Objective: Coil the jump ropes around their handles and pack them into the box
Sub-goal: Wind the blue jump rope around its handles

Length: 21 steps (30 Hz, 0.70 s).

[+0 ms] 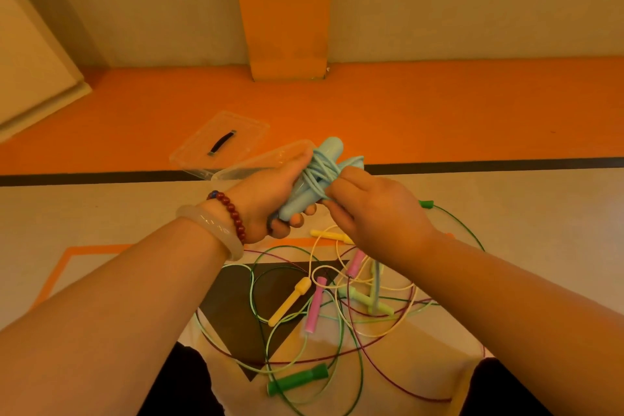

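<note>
Holding two blue handles (299, 201) side by side, the left hand (266, 199) curls its fingers round them. Blue cord (317, 176) is wound round the handles many times. The right hand (374, 209) pinches the cord just beside the handles. Both hands are up above the floor (135, 213). Behind the left hand sits a clear box (236, 169), and its lid (251, 132) lies flat on the floor next to it. Below the hands more ropes (341, 344) lie in a tangle on the floor. They are loose, not wound up. Among them are a yellow handle (290, 300), a pink handle (315, 306) and a green handle (299, 378). The left wrist wears red beads (233, 213) and a pale bangle (216, 230).
</note>
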Each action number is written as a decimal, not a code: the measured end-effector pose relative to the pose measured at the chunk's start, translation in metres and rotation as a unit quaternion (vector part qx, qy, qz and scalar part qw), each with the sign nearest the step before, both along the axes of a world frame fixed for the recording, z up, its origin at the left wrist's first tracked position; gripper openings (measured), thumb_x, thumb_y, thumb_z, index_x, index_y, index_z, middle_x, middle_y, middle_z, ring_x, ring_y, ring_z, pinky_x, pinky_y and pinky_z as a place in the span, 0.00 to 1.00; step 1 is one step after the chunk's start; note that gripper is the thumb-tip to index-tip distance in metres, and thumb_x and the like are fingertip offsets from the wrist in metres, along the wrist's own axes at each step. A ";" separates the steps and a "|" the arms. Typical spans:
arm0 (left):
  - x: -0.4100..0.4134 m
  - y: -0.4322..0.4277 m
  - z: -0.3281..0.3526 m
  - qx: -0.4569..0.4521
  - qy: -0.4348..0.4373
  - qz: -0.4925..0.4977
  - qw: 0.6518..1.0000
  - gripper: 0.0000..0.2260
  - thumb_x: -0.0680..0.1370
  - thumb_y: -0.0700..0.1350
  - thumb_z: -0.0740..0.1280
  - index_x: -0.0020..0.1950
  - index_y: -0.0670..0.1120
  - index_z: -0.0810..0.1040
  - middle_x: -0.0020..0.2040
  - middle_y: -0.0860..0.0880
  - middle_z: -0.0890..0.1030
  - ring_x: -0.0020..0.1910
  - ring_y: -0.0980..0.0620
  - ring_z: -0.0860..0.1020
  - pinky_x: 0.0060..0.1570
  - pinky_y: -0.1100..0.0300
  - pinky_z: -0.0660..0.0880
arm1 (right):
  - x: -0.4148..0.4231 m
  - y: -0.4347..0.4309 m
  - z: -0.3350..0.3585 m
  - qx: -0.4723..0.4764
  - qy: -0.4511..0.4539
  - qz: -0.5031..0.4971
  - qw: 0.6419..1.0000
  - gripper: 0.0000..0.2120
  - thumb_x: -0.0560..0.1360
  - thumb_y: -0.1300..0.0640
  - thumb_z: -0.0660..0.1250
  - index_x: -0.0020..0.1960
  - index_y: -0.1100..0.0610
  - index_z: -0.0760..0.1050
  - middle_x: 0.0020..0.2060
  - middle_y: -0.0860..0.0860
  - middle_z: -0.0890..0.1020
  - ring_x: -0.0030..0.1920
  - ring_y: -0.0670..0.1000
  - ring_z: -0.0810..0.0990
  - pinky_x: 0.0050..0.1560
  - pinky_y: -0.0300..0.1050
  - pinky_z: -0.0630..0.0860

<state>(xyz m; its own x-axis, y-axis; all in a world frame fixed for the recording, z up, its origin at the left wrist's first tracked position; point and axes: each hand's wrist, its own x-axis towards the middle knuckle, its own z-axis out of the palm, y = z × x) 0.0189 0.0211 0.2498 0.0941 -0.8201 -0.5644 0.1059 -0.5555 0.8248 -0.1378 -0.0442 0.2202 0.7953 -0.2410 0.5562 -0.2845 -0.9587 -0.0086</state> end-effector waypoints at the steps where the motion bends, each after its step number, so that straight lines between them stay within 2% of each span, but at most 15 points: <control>1: -0.003 -0.001 -0.002 -0.014 -0.013 0.021 1.000 0.24 0.78 0.66 0.52 0.49 0.47 0.73 0.31 0.48 0.71 0.20 0.56 0.66 0.19 0.70 0.57 | 0.001 0.001 -0.003 -0.024 -0.004 0.012 1.000 0.04 0.71 0.62 0.70 0.38 0.60 0.76 0.33 0.55 0.75 0.27 0.55 0.73 0.22 0.46 0.71; 5: -0.009 -0.002 -0.005 -0.053 -0.028 0.076 0.995 0.24 0.79 0.65 0.54 0.50 0.45 0.74 0.29 0.48 0.73 0.19 0.55 0.66 0.19 0.70 0.58 | 0.000 -0.001 -0.008 -0.041 0.000 0.018 0.999 0.04 0.72 0.65 0.69 0.40 0.60 0.75 0.34 0.55 0.73 0.28 0.54 0.71 0.26 0.49 0.71; 8: -0.011 -0.002 -0.004 -0.063 -0.039 0.084 0.994 0.24 0.79 0.64 0.54 0.47 0.45 0.75 0.29 0.48 0.73 0.20 0.55 0.67 0.19 0.70 0.58 | -0.006 -0.011 -0.010 -0.075 0.024 -0.021 0.997 0.03 0.75 0.62 0.66 0.44 0.59 0.77 0.36 0.55 0.75 0.28 0.55 0.72 0.27 0.49 0.69; 13: -0.014 -0.004 -0.003 -0.080 -0.056 0.089 0.991 0.23 0.79 0.63 0.55 0.48 0.44 0.75 0.28 0.48 0.74 0.20 0.55 0.67 0.19 0.69 0.59 | -0.010 -0.014 -0.009 -0.087 -0.005 -0.038 0.995 0.03 0.74 0.63 0.66 0.46 0.61 0.78 0.36 0.56 0.75 0.27 0.54 0.71 0.24 0.47 0.69; 18: -0.018 -0.003 -0.003 -0.104 0.005 0.151 0.983 0.20 0.80 0.62 0.56 0.50 0.46 0.76 0.29 0.48 0.74 0.20 0.55 0.68 0.18 0.69 0.60 | -0.011 -0.015 -0.015 -0.089 -0.043 -0.057 0.993 0.18 0.68 0.69 0.72 0.58 0.66 0.78 0.44 0.60 0.80 0.31 0.56 0.75 0.28 0.45 0.71; 20: -0.019 0.000 -0.006 -0.105 0.000 0.173 0.979 0.20 0.80 0.62 0.55 0.49 0.46 0.75 0.29 0.48 0.74 0.21 0.55 0.68 0.19 0.68 0.60 | -0.008 -0.011 -0.023 -0.081 -0.031 -0.050 0.995 0.20 0.69 0.68 0.71 0.61 0.66 0.77 0.47 0.60 0.81 0.35 0.57 0.77 0.32 0.47 0.73; 21: -0.018 0.001 -0.009 -0.104 -0.019 0.176 0.979 0.21 0.80 0.62 0.55 0.48 0.46 0.76 0.30 0.48 0.75 0.21 0.55 0.69 0.20 0.67 0.61 | -0.007 -0.009 -0.026 -0.068 -0.027 -0.044 0.996 0.18 0.72 0.64 0.70 0.61 0.65 0.77 0.48 0.59 0.80 0.38 0.57 0.78 0.34 0.48 0.75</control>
